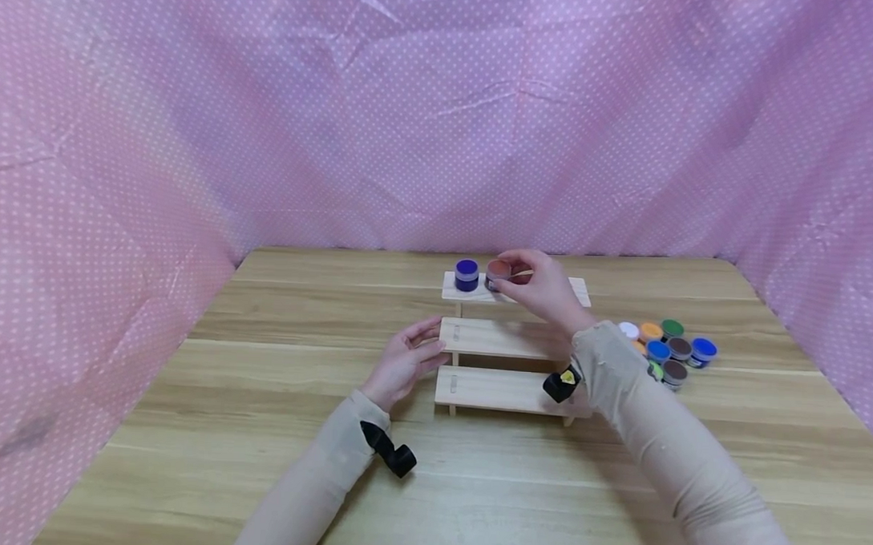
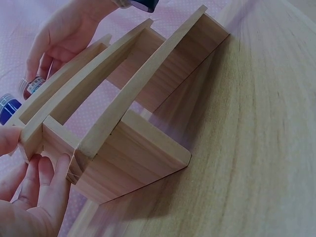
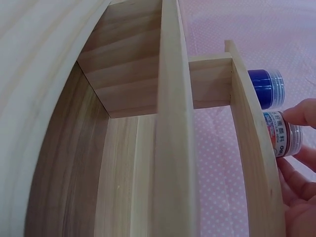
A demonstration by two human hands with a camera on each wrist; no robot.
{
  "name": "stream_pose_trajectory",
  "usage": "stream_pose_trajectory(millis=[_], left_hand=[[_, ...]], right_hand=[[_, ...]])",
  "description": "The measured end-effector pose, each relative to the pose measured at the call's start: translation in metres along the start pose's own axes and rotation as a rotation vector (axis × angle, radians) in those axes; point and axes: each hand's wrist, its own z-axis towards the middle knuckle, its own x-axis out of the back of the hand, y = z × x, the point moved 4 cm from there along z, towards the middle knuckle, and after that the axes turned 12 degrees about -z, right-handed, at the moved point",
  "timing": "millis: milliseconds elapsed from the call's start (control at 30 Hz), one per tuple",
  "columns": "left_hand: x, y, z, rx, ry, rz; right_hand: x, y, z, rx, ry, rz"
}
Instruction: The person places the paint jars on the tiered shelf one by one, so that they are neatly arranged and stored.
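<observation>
A three-tier wooden stand (image 1: pixel 506 337) stands on the table. My left hand (image 1: pixel 402 361) holds the left end of its middle tier, thumb above and fingers below in the left wrist view. On the top tier, my right hand (image 1: pixel 544 288) pinches a small paint jar with a reddish-brown lid (image 1: pixel 497 268) between thumb and fingers. The jar's label (image 3: pixel 276 133) shows in the right wrist view, its base right at the board. Just left of it on that tier sits a dark blue-purple paint jar (image 1: pixel 467 275). Both lower tiers carry no jars where visible.
Several paint jars, among them a blue one (image 1: pixel 704 352), a green one (image 1: pixel 672 329) and a brown one (image 1: pixel 674 374), cluster right of the stand, partly behind my right sleeve (image 1: pixel 641 416). Pink dotted cloth (image 1: pixel 441 128) hangs behind the wooden table (image 1: pixel 260 362).
</observation>
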Motion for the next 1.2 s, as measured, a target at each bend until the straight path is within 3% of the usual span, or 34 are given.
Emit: stream_pose_trajectory(millis=[333, 800, 1200], left_hand=[[0.000, 0.000, 0.001, 0.002, 0.001, -0.001], [-0.002, 0.002, -0.001, 0.011, -0.004, -0.002], [-0.002, 0.000, -0.002, 0.006, 0.007, -0.015]], right_hand=[[0.007, 0.002, -0.003, -0.001, -0.023, 0.022], [0.026, -0.002, -0.017, 0.066, 0.041, 0.028], [0.048, 0.005, -0.037, 0.110, 0.065, -0.048]])
